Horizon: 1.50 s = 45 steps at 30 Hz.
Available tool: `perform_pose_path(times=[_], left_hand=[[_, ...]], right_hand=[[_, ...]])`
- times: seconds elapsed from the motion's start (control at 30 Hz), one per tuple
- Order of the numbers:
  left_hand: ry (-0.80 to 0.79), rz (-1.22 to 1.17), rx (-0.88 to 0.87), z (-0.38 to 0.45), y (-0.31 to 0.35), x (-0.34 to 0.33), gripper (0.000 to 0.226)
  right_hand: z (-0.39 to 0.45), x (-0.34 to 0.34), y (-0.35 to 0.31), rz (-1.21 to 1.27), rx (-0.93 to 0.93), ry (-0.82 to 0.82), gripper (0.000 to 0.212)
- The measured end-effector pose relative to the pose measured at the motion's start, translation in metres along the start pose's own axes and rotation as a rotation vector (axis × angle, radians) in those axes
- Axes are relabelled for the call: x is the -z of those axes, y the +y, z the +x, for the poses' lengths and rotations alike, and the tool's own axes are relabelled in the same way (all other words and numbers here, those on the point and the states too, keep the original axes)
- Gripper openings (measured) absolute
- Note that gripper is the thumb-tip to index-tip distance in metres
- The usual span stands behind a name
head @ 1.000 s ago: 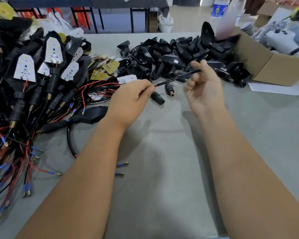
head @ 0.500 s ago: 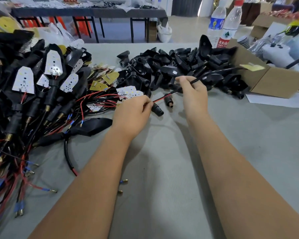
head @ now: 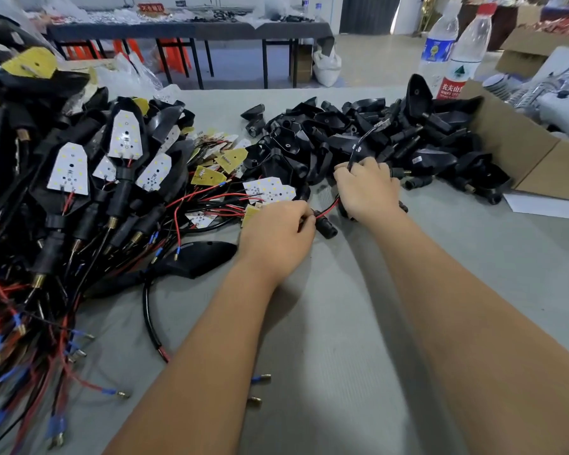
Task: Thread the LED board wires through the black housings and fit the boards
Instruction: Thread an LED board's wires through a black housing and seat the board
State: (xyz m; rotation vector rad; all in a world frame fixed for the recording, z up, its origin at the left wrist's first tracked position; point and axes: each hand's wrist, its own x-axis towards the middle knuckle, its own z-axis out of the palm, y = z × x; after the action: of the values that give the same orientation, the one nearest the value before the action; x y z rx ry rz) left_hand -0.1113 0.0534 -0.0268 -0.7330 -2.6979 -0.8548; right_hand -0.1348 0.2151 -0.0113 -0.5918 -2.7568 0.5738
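Red label on the clear water bottle (head: 463, 57) at the far right showed white Chinese chars, approx. "农夫山" (Nongfu Spring), w/ a green tree logo above. Blue-label bottle (head: 438, 44) beside it: print too small to read. Red sign (head: 151, 8) on the back table: illegible.

Wired boards (head: 69, 172) are heaped at the table's (head: 326, 356) left; empty housings (head: 358, 139) are piled far centre, a carton (head: 532, 159) to their right, two bottles (head: 454, 57) behind.
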Motion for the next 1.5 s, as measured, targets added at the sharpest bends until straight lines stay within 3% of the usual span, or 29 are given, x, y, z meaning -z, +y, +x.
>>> perform_pose_path(times=[0.13, 0.33, 0.47, 0.7, 0.97, 1.07, 1.27, 1.5], left_hand=[[0.003, -0.042, 0.029, -0.001, -0.001, 0.001, 0.019], [0.004, -0.09, 0.046, -0.006, 0.003, 0.003, 0.019], [0.052, -0.212, 0.054, -0.012, 0.006, 0.008, 0.031], [0.084, -0.635, 0.204, -0.021, 0.015, 0.015, 0.024], [0.088, -0.746, 0.24, -0.014, 0.015, 0.011, 0.017], [0.091, -0.706, 0.22, -0.013, 0.014, 0.009, 0.012], [0.115, -0.479, 0.197, -0.012, 0.01, 0.01, 0.031], [0.143, -0.142, 0.041, -0.016, 0.006, 0.011, 0.026]], right_hand=[[-0.01, 0.007, -0.006, 0.18, -0.088, 0.066, 0.023], [-0.048, 0.009, -0.011, 0.819, -0.219, 0.27, 0.038], [-0.072, 0.005, -0.025, 1.175, -0.352, 0.343, 0.032], [-0.093, -0.008, -0.038, 1.079, -0.165, 0.133, 0.044], [-0.091, -0.007, -0.033, 1.053, -0.033, 0.034, 0.046], [-0.09, -0.009, -0.032, 1.055, 0.005, 0.035, 0.044], [-0.086, -0.012, -0.03, 0.978, -0.011, 0.114, 0.046], [-0.089, -0.001, -0.023, 1.273, -0.105, 0.154, 0.043]])
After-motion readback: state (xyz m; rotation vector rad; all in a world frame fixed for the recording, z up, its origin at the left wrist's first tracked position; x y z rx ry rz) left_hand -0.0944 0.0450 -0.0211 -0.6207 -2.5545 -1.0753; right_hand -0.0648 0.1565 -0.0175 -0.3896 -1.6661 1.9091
